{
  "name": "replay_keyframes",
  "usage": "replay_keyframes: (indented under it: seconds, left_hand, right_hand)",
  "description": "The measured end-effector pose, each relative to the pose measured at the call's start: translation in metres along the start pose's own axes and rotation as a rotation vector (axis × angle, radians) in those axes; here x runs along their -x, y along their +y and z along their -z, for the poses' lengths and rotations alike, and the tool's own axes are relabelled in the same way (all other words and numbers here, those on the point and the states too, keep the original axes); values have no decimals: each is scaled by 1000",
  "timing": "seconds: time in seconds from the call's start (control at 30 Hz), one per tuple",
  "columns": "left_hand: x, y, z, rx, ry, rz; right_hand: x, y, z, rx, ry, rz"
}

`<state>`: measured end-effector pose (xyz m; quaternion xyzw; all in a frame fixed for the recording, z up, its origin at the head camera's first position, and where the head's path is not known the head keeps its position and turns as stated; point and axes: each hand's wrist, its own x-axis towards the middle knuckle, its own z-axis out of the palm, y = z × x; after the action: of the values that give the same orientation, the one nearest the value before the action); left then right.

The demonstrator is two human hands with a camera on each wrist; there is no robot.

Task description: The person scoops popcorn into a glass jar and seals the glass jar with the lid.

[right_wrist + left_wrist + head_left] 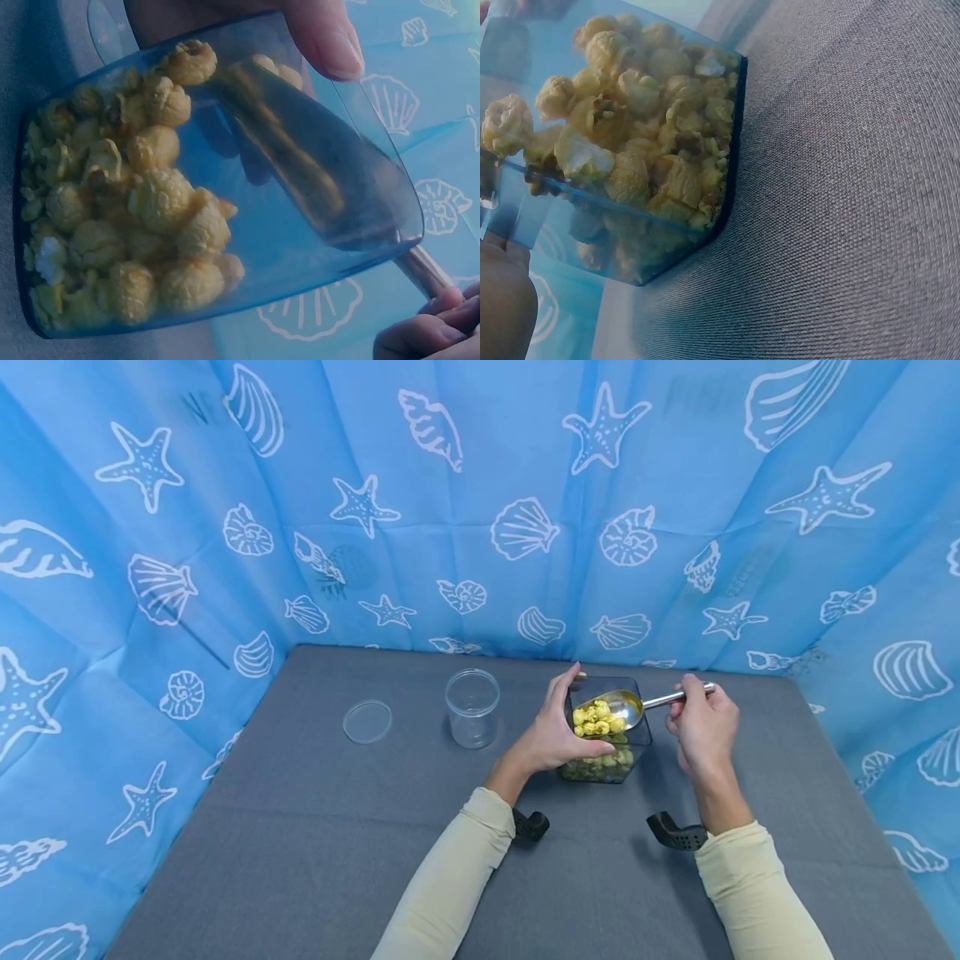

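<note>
A clear square container (603,768) with a dark base stands at the right-middle of the table, partly filled with yellow popcorn (641,127). My left hand (551,732) grips it from the left, thumb across the near side and fingers behind the far side. In my right hand (703,724) is the handle of a metal scoop (624,707). The scoop's bowl lies tilted inside the container's mouth, with several popcorn pieces at its lip. Through the container wall in the right wrist view, the scoop (300,165) shows above the heaped popcorn (120,202).
Left of the container stands a clear round jar (472,714) with no lid on it. A clear round lid (367,722) lies flat further left on the grey tabletop (337,860). A blue curtain (450,468) with shell prints hangs behind the table.
</note>
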<state>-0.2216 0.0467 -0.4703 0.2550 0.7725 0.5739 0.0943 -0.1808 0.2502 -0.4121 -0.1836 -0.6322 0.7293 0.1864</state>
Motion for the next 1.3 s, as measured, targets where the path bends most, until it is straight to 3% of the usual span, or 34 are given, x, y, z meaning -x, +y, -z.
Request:
replay_keyframes:
  seconds: [0.17, 0.6, 1.03, 1.3]
  left_hand:
    - [-1, 0, 0, -3, -5, -4]
    - [-1, -1, 0, -8, -15, 9]
    - [-2, 0, 0, -18, -18, 6]
    - [-2, 14, 7, -162, -55, 73]
  right_hand:
    - [1, 1, -2, -106, 32, 56]
    - [3, 1, 8, -211, 87, 100]
    - [4, 1, 8, -168, 72, 29]
    - [6, 3, 8, -138, 50, 25]
